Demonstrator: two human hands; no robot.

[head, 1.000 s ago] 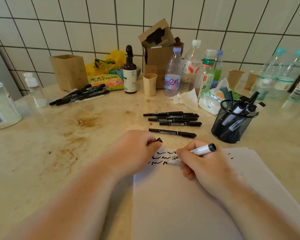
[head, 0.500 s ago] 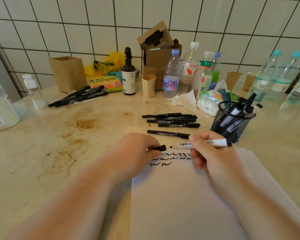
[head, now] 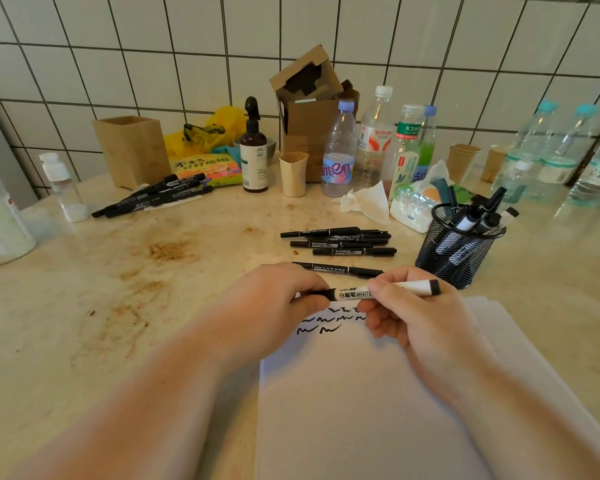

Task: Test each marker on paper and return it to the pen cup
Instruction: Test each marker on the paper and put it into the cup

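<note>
both hands hold one whiteboard marker (head: 385,292) level above the paper (head: 361,403): the left hand (head: 278,306) pinches its black cap (head: 324,294), the right hand (head: 416,313) grips the white barrel (label reads "white"). black squiggles (head: 326,323) show just below the fingers. beyond the right hand stands the mesh pen cup (head: 458,251), holding markers; loose black markers (head: 340,242) lie beyond both hands.

surface: my stained beige countertop (head: 84,306) | near edge: white paper (head: 361,410) | middle: loose black markers (head: 340,242) | right: mesh pen cup (head: 454,258) | back: wooden box (head: 132,150), spray bottle (head: 253,157), water bottles (head: 338,150)
</note>
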